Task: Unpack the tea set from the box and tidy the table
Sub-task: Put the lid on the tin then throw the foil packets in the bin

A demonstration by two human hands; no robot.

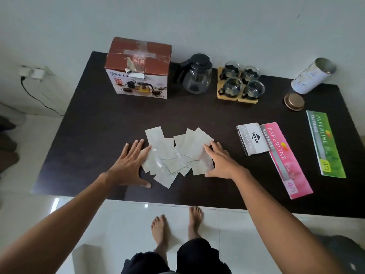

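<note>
Both hands flat on the dark matte table [94,119], bracketing a loose heap of pale grey-green foil sachets [177,153], flat rectangles with a slight sheen, overlapping at odd angles. Left hand [129,165]: fingers spread wide and extended, palm down, fingertips touching the heap's left edge, thumb splayed toward the near table edge; nothing gripped. Right hand [219,162]: same, fingers splayed and straight, resting on the heap's right side, holding nothing. Tea set box [138,69] stands upright at the far left of the table: cardboard, brown-red top with clear tape across it and a torn flap at the front edge, white printed front with a photo of the set. Just right of it, the glass teapot [197,75], round clear belly, black lid and handle. Next to that, four small glass cups [242,81] with dark handles in a two-by-two block on light wooden coasters [227,96]. Far right: cylindrical tin [314,77] lying tilted, open end showing bare metal, and its round bronze lid [294,102] separate beside it. Near right: grey Joyko stamp pad box [252,139], overlapping a pink Paperline receipt book [286,159]; green Paperline receipt book [325,144] apart from it.
</note>
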